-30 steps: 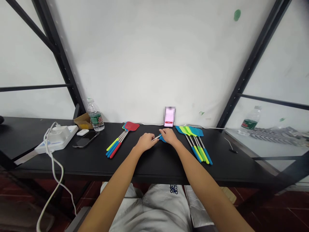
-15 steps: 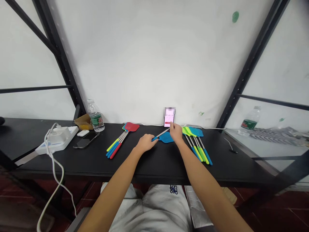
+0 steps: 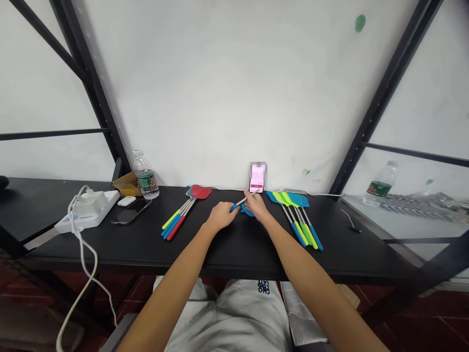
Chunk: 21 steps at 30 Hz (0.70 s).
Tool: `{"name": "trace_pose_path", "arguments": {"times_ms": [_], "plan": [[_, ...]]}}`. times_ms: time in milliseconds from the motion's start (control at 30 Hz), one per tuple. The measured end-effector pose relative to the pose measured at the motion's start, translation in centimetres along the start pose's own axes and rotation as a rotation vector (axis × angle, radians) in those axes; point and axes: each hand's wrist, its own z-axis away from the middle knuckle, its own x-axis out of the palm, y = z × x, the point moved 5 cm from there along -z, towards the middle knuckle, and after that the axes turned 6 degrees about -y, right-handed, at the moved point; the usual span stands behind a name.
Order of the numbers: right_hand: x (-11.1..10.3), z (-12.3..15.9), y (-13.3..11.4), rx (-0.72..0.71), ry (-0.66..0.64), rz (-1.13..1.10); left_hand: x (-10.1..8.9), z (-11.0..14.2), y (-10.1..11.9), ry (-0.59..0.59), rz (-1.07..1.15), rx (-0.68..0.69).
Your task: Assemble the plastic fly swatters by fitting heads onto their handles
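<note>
Workspace, black metal-framed bench, scuffed wall

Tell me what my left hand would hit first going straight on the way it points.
Most likely your right hand, at the thin rod leading from the blue handle in your left hand. The blue piece between them might get brushed first; depth is unclear.

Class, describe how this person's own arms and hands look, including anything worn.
The left arm and right arm are bare; no sleeves show. The left hand and right hand wear no gloves, and no watch or bracelet is visible. A pale garment with dark lettering covers the lap.
</note>
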Motion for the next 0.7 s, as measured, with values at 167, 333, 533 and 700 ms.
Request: {"name": "trace_pose_path", "arguments": {"times_ms": [167,333,533,700], "plan": [[-0.3,0.0,-0.6,0.017,0.019,-0.117,0.2,0.0,-0.1,-0.019,-0.002,-0.004],[-1.3,0.0,-1.2,0.052,0.106,-0.165,0.2,0.0,-0.2,-0.012,0.001,-0.002],[-3.2,-0.8,-0.9,0.032,0.216,-0.179,0.2,0.0,-0.2,-0.022,0.014,-0.009],[-4.1,-0.9,-1.0,0.013,0.275,-0.203,0.0,0.0,-0.2,-0.023,0.015,-0.018]]}}
